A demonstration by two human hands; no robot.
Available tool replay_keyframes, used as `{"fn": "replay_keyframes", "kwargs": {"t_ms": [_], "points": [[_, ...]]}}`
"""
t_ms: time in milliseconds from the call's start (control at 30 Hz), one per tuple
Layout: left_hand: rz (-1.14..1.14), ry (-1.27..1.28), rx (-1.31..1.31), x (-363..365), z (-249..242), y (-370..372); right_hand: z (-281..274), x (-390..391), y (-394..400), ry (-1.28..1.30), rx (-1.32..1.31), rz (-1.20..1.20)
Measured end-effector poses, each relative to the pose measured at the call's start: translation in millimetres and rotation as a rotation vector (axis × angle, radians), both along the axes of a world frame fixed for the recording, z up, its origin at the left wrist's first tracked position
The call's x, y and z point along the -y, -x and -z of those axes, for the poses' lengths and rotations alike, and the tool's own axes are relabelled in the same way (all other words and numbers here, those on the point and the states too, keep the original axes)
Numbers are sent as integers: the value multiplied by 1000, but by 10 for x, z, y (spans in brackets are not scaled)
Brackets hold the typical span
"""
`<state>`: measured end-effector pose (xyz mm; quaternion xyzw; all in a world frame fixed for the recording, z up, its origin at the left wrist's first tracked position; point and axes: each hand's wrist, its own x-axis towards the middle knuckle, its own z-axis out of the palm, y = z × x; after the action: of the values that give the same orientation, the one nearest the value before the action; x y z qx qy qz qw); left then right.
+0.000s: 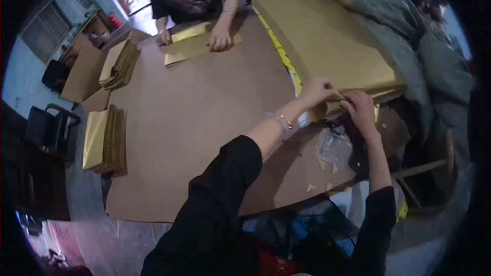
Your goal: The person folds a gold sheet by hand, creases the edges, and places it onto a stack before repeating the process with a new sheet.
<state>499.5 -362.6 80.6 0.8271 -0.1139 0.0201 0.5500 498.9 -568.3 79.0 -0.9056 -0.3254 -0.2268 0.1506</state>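
"Gold stack [327,36] at one o'clock: where are your hands on it?"

"Your left hand [321,91] and right hand [361,108] meet at its near edge, towards two o'clock, fingers bent and close together. Whether they pinch a sheet, you can't tell; the fingertips are too small to read."

"And around you?"

"Just below your right hand, towards three o'clock, you have a clear plastic bag [335,145] on the brown tabletop [204,112]. Folded gold bundles stand at nine [105,140] and ten o'clock. Between eleven and twelve, a co-worker's hands [220,39] press on folded gold paper [186,51]."
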Motion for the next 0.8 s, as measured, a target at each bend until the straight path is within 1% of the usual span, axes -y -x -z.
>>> {"fn": "replay_keyframes", "kwargs": {"t_ms": [33,67,100,167,200,233,300,333,367,400,467,500,600,667,800], "points": [[0,-62,0,10,-18,-5,30,-1,-68,-44,-72,-60],[-12,-67,47,57,99,-92,25,-16,-103,-80,-146,-110],[-14,-68,92,65,216,-170,14,-50,-130,-84,-143,-142],[-25,-80,97,49,198,-162,-18,-33,-144,-49,-349,-43],[-9,-86,101,51,176,-144,-45,-71,-123,-104,-368,-76],[6,-61,114,41,173,-119,-75,-87,-107,-104,-368,-76],[-12,-77,145,55,161,-98,-126,-86,-108,-173,-441,-129],[-32,-94,178,61,156,-87,-111,-87,-126,-174,-445,-124],[33,-98,120,47,135,-101,-92,-93,-149,-206,-454,-129],[36,-95,119,42,93,-86,-93,-89,-155,-236,-460,-133],[78,-200,61,15,-9,-62,-110,-79,-154,-198,-467,-122],[132,-50,188,31,198,-161,-104,-85,-155,-231,-470,-130],[134,0,162,41,217,-225,-193,-166,-132,-261,-501,-102],[136,-32,127,6,161,-164,-232,-205,-82,-308,-535,-10],[119,-118,69,-22,96,-127,-82,-127,-207,-381,-546,-98]]}}
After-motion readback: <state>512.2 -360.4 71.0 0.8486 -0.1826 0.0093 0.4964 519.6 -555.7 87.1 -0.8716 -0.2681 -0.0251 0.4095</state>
